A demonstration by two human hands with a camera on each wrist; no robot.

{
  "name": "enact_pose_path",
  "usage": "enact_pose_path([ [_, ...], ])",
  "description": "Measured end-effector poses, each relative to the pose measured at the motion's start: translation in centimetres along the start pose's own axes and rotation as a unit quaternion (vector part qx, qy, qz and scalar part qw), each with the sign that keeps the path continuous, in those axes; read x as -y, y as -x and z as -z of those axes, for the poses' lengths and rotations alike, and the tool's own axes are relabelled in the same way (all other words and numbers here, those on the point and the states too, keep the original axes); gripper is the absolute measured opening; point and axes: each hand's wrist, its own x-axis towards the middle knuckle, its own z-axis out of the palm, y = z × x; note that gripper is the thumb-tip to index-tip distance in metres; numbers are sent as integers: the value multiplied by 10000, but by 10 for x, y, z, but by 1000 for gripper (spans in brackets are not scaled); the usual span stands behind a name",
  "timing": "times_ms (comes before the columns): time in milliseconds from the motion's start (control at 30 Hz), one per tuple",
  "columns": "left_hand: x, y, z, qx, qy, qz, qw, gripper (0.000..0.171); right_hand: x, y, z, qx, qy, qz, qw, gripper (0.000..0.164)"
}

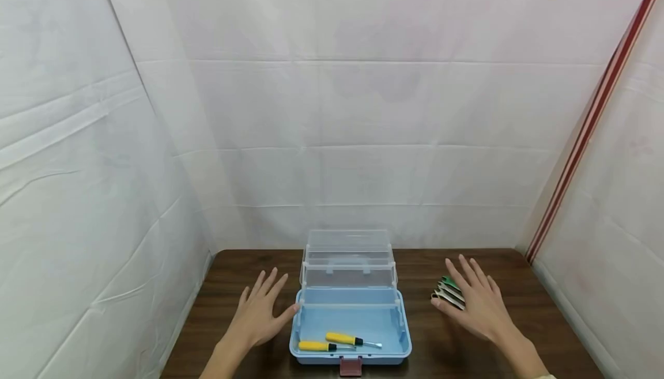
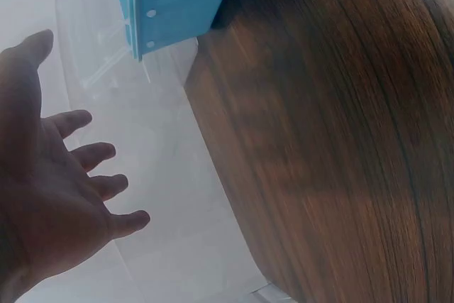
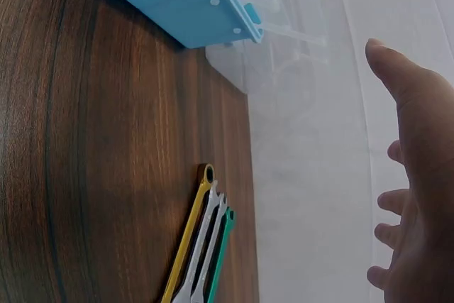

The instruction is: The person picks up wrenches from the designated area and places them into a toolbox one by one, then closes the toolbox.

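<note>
A light blue toolbox [image 1: 350, 359] stands on the table with its clear lid and trays [image 1: 349, 258] raised at the back. Two yellow-handled screwdrivers [image 1: 341, 338] lie inside near its front wall. My left hand [image 1: 259, 315], fingers spread and holding nothing, hovers left of the box, the thumb close to its side. On the right, my right hand [image 1: 479, 304] is spread above several wrenches [image 1: 449, 294], partly covering them in the head view. The right wrist view shows a yellow wrench [image 3: 188, 235], silver ones and a green wrench [image 3: 221, 253] side by side on the wood.
The dark wood-grain table [image 1: 238, 264] has rounded far corners. White cloth [image 1: 353, 108] hangs behind it and along both sides, with a red strip [image 1: 586, 120] at the right corner. A brownish-red latch [image 1: 350, 366] hangs on the toolbox front.
</note>
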Motion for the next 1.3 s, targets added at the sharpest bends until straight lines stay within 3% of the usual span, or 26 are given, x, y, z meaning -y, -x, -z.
enact_pose_path([
  [467,-12,-5,5,9,173,-124,9998,87,-8,1,8,-36,-19,35,10000,100],
  [633,-15,-6,7,59,480,-153,9987,87,-11,1,11,-71,-46,65,9999,99],
  [900,-12,-7,2,67,1224,-118,9924,71,-15,2,11,-150,-40,190,9997,98],
  [1300,-7,-3,-5,79,1908,-15,9816,70,-22,7,9,-122,-424,304,9986,93],
])
